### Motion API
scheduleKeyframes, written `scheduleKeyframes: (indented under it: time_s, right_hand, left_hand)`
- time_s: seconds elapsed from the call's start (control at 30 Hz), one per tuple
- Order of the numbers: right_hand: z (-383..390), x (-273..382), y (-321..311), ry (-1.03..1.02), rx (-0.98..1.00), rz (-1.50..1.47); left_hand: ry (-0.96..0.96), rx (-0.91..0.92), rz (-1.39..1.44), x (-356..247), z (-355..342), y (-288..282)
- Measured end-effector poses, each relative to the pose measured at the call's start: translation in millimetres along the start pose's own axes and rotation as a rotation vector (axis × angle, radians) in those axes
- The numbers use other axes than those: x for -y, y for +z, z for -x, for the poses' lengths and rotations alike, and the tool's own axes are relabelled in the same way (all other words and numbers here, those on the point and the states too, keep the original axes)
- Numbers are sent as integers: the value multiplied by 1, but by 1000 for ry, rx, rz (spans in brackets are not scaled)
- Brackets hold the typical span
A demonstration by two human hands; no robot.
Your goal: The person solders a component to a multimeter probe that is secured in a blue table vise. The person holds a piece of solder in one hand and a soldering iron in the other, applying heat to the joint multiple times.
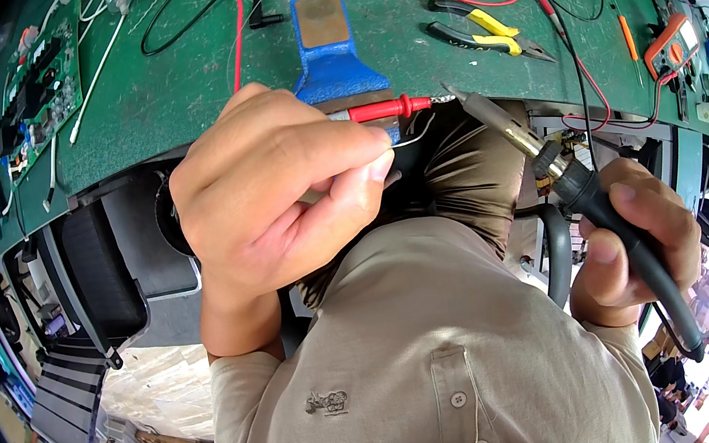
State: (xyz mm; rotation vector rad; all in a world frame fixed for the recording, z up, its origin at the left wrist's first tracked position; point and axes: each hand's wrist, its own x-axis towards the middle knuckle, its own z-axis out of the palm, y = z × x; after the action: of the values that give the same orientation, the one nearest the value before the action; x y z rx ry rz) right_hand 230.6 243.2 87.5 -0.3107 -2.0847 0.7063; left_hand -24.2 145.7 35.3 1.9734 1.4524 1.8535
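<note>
A blue bench vise (330, 67) at the table's near edge holds a red test probe (388, 109) lying sideways, its bare metal end pointing right. My left hand (277, 192) is closed in front of the vise, thumb and forefinger pinching a thin solder wire (425, 130). The wire curves up to the right, close to the probe's end. In my right hand (641, 238) is a soldering iron (597, 199), gripped by its black handle. Its tip slants up and left, right beside the probe's metal end; whether they touch I cannot tell.
Yellow-and-black pliers (487, 32) lie on the green table (196, 80), right of the vise. Farther right are an orange screwdriver (628, 38) and an orange multimeter (670, 48). Red and black leads cross the back. A circuit board (40, 108) lies at left, above a dark chair (96, 269).
</note>
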Motion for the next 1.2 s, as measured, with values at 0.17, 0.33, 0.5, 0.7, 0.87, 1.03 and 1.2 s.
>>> scheduleKeyframes:
  time_s: [0.17,0.33,0.5,0.7,0.87,1.03,1.2]
  right_hand:
    - [9,5,-1,244,-170,25]
    - [10,3,-1,506,-198,-172]
    - [9,-8,3,505,-237,-334]
    - [13,-15,-1,503,-299,-342]
    - [17,-22,-7,475,-345,-356]
    - [25,-30,-8,446,-399,-325]
    - [29,-37,-10,451,-407,-296]
  left_hand:
    - [-22,-1,-5,-2,0,0]
    - [-29,0,-4,-3,-1,0]
    - [-31,0,-11,-3,0,1]
    - [-78,-19,-22,-6,-4,2]
    - [-79,-10,-19,-5,-4,2]
    - [-68,-22,-15,-5,-3,3]
    - [-65,-33,-18,-3,-3,5]
